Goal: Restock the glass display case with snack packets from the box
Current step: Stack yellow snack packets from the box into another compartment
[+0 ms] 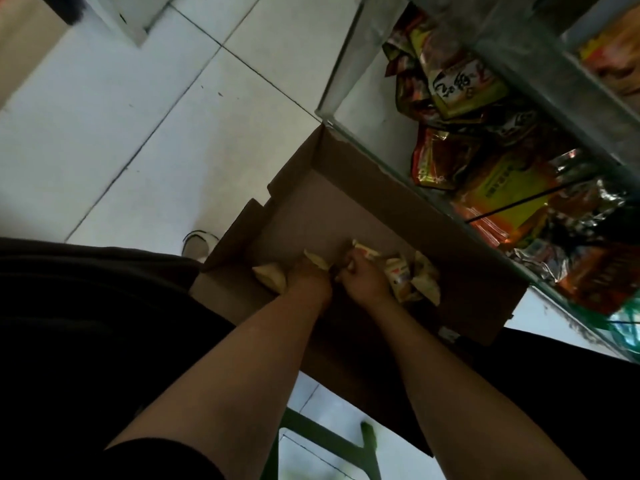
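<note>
Both hands down in the open brown cardboard box [346,209], gathering pale yellow snack packets [405,277].

The left hand [306,277] has its fingers curled round cream-yellow packets that stick out at its 9 and 1 o'clock; the right hand [363,278] grips more of them, with loose ones lying at its 3 o'clock. About five packets show, though the blur defeats an exact count; their red-and-white labels cannot be read. At 1 o'clock from the box stands the glass display case [327,109], touching its edge, holding red, orange and yellow foil packets [457,88]; one carries bold black brush characters, too blurred to read. A white shoe [199,244] rests on pale floor tiles [138,133] at the box's 9 o'clock.
</note>
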The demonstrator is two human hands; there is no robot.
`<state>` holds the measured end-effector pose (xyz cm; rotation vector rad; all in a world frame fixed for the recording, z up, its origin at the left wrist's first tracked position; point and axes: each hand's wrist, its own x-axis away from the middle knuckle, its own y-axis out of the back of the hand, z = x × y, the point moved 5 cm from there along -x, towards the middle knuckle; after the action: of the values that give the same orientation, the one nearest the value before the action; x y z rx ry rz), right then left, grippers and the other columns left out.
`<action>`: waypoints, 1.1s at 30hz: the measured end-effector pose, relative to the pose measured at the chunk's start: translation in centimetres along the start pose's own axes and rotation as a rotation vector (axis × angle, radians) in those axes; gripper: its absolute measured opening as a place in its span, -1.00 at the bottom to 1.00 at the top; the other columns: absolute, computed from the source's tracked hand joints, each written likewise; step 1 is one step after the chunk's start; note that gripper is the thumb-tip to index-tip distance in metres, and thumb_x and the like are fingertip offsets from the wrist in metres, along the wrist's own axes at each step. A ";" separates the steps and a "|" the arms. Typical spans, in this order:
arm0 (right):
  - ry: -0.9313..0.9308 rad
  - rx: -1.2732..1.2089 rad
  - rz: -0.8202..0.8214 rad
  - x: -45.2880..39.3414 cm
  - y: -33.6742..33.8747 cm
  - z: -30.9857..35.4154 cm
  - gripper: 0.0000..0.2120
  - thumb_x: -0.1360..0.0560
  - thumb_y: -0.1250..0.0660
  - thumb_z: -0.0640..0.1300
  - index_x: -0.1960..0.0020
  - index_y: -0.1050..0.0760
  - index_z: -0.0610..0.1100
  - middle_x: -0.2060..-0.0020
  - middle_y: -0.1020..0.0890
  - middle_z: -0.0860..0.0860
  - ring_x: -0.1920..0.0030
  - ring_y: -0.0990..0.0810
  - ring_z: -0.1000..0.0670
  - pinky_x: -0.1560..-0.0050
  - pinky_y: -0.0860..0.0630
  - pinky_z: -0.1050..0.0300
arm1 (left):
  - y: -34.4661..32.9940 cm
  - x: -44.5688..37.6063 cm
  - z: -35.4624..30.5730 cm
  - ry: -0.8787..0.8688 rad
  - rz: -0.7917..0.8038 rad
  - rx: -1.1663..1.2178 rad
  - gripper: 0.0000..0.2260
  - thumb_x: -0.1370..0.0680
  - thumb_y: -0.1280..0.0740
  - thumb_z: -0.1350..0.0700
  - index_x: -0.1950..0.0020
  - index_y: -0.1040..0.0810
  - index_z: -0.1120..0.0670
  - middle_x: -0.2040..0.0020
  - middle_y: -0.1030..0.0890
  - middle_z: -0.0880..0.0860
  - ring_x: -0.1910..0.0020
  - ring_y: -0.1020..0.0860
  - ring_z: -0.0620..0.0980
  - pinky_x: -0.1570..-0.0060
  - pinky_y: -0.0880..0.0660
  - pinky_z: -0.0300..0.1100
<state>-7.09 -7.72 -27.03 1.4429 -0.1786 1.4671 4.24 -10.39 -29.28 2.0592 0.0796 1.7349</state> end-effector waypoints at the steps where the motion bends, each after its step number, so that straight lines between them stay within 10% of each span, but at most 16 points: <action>1: -0.006 -0.011 0.005 0.0 0.4 0.0 -0.89 -0.43 -0.23 0.04 0.10 -0.33 0.07 0.10 -0.60 -0.10 0.13 -0.55 -0.11 0.09 -0.49 0.06 | -0.4 -0.5 0.1 0.020 -0.005 0.036 -0.47 -0.61 -0.22 0.04 -0.55 -0.21 0.13 -0.54 -0.18 0.23 -0.49 -0.22 0.22 -0.44 -0.24 0.10; 7: -0.060 -0.099 -0.028 0.4 2.0 -0.1 -0.80 -0.33 -0.19 0.16 0.11 -0.30 0.13 -0.02 -0.57 -0.16 0.14 -0.57 -0.15 0.10 -0.51 0.05 | 1.1 0.5 0.1 0.012 -0.035 0.154 -0.44 -0.63 -0.19 -0.02 -0.59 -0.09 -0.01 -0.56 -0.02 0.30 -0.51 -0.13 0.29 -0.43 -0.20 0.11; 12: -0.008 -0.120 -0.063 2.0 4.0 0.5 -0.74 -0.22 -0.13 0.26 0.11 -0.36 0.25 -0.02 -0.56 -0.16 0.12 -0.57 -0.14 0.12 -0.50 0.08 | 5.8 4.6 0.7 -0.008 -0.212 0.535 -0.45 -0.60 -0.25 0.00 -0.55 -0.15 -0.07 -0.51 -0.05 0.36 -0.26 -0.46 0.24 -0.22 -0.43 -0.07; 17: 0.129 -0.293 -0.045 8.8 8.6 4.1 -0.48 -0.52 -0.27 -0.02 -0.42 -0.26 0.30 -0.23 -0.50 -0.03 0.07 -0.58 -0.03 0.22 -0.53 0.15 | 9.3 11.1 0.8 -0.096 -0.348 0.855 -0.50 -0.61 -0.23 0.09 -0.52 -0.21 -0.16 -0.38 -0.32 0.21 -0.10 -0.56 0.21 0.25 -0.59 -0.13; 22: 0.337 -0.539 -0.119 18.4 13.8 7.6 -0.43 -0.59 -0.19 -0.12 -0.52 -0.12 0.21 -0.30 -0.36 0.13 -0.16 -0.39 0.14 -0.03 -0.37 0.31 | 12.3 22.0 0.3 -0.270 -0.415 1.255 -0.16 -0.49 -0.38 0.05 -0.58 0.09 -0.21 -0.39 -0.40 0.09 -0.30 -0.47 0.17 -0.20 -0.45 -0.05; 24: 0.403 -0.590 -0.225 22.4 16.5 8.8 -0.49 -0.58 -0.18 -0.10 -0.49 -0.17 0.14 -0.29 -0.40 0.10 -0.16 -0.42 0.09 -0.11 -0.37 0.19 | 13.8 26.9 -0.3 -0.333 -0.446 1.428 -0.18 -0.35 -0.44 -0.02 -0.53 -0.12 -0.08 -0.28 -0.49 0.10 -0.18 -0.54 0.17 -0.16 -0.52 0.06; 27: 0.439 -0.634 -0.366 29.3 20.3 10.2 -0.70 -0.55 -0.20 -0.06 -0.28 -0.35 -0.03 -0.10 -0.55 -0.04 -0.05 -0.52 -0.03 -0.04 -0.45 0.06 | 16.1 34.7 -1.8 -0.467 -0.501 1.554 -0.73 -0.47 -0.35 0.03 -0.12 -0.40 0.04 0.01 -0.56 0.18 0.12 -0.58 0.14 0.17 -0.62 0.02; 30: 0.600 -0.661 -0.479 37.1 23.7 11.5 -0.76 -0.54 -0.22 -0.13 -0.20 -0.40 -0.14 0.00 -0.56 -0.04 0.03 -0.54 0.00 0.11 -0.46 0.19 | 18.0 42.3 -4.3 -0.674 -0.460 1.491 -0.53 -0.33 -0.35 -0.10 -0.13 -0.56 0.15 0.07 -0.59 0.23 0.17 -0.58 0.13 0.09 -0.55 0.01; 33: 0.739 -0.710 -0.591 44.3 26.8 12.2 -0.76 -0.48 -0.29 -0.11 -0.14 -0.43 -0.05 0.13 -0.54 0.06 0.15 -0.53 0.05 0.24 -0.43 0.22 | 19.5 48.7 -5.5 -0.819 -0.494 1.490 -0.76 -0.51 -0.33 -0.01 -0.09 -0.59 0.09 0.16 -0.62 0.14 0.29 -0.61 0.03 0.28 -0.57 -0.15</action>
<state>-7.41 -5.01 26.06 0.2866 0.1694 1.1651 4.66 -10.67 23.52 3.0189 1.8391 0.2308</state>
